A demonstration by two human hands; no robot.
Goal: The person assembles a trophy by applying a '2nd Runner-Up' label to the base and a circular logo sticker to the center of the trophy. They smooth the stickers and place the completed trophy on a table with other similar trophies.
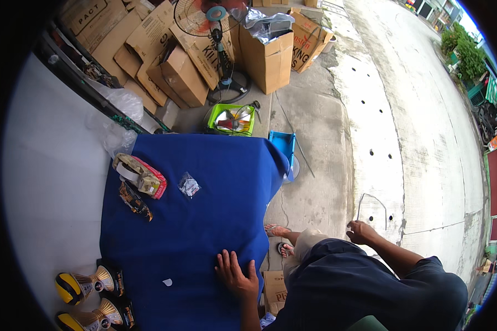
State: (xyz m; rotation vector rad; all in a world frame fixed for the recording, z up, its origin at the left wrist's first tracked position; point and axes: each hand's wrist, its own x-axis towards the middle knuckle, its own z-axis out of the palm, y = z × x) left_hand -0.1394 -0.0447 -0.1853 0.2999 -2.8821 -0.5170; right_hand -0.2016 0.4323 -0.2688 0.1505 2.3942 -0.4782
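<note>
My left hand [238, 274] lies flat, fingers spread, on a table covered with a blue cloth [204, 226]. It touches the cloth near its right edge and holds nothing. My right hand [362, 233] hangs out to the right over the pavement, fingers curled. A thin dark bent line [374, 197] runs up from its fingertips; whether it is a held wire or a mark on the ground I cannot tell. On the cloth are a small clear bag of white pieces [189, 186], a tan-and-red packet [149, 181], a black-and-orange packet [135, 201] and a white scrap [167, 282].
Two gold, black and yellow trophy-like objects [88, 284] stand at the lower left. Beyond the table are a green basin [252, 128], a blue crate [282, 144], a standing fan [220, 49] and several cardboard boxes [276, 66]. A carton [275, 289] lies beside my legs.
</note>
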